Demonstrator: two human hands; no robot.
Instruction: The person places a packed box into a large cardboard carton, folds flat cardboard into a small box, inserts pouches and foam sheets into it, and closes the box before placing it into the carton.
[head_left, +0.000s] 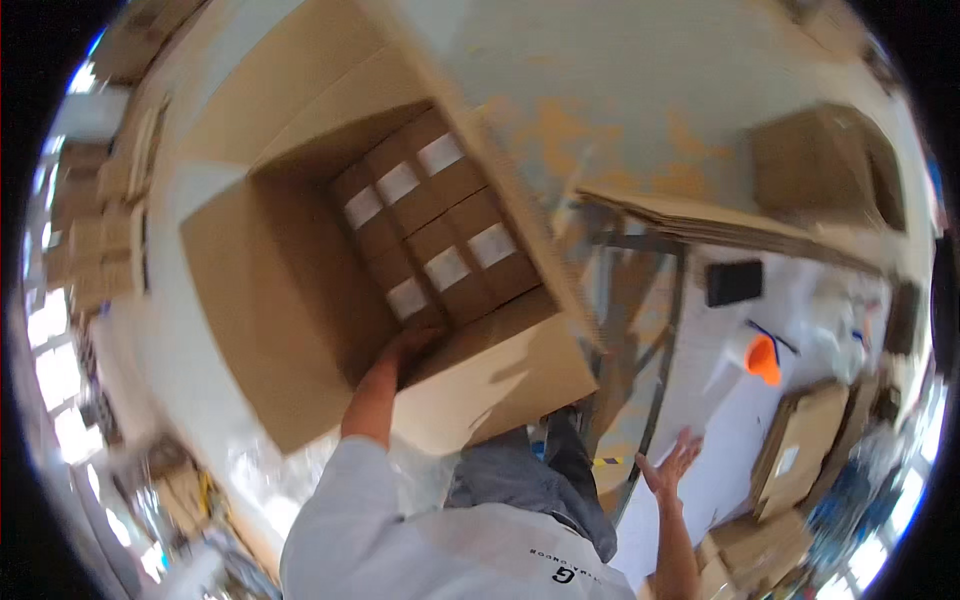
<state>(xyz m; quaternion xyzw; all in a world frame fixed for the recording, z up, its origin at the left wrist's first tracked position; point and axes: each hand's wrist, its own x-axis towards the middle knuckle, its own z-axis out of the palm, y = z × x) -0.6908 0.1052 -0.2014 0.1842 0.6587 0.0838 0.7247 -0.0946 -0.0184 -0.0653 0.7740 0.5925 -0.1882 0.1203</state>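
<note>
A large cardboard carton [500, 385] stands in front of me with its flaps spread outward. Down inside it, several smaller brown boxes [375, 235] with white labels are packed side by side in two rows. My left hand [412, 342] reaches over the near wall to the nearest small boxes; its fingers are dark and blurred, so whether it grips one does not show. To the right, my right hand [678, 462] is held over the edge of a white-topped table [700, 400], fingers spread and holding nothing.
On the table are a black block-shaped object [734, 282], an orange cone-like object [762, 360] and flattened cardboard [800, 450]. Cardboard sheets [720, 230] lie along its far edge. Another carton [825, 165] stands far right. Clear plastic [280, 475] lies by my left side.
</note>
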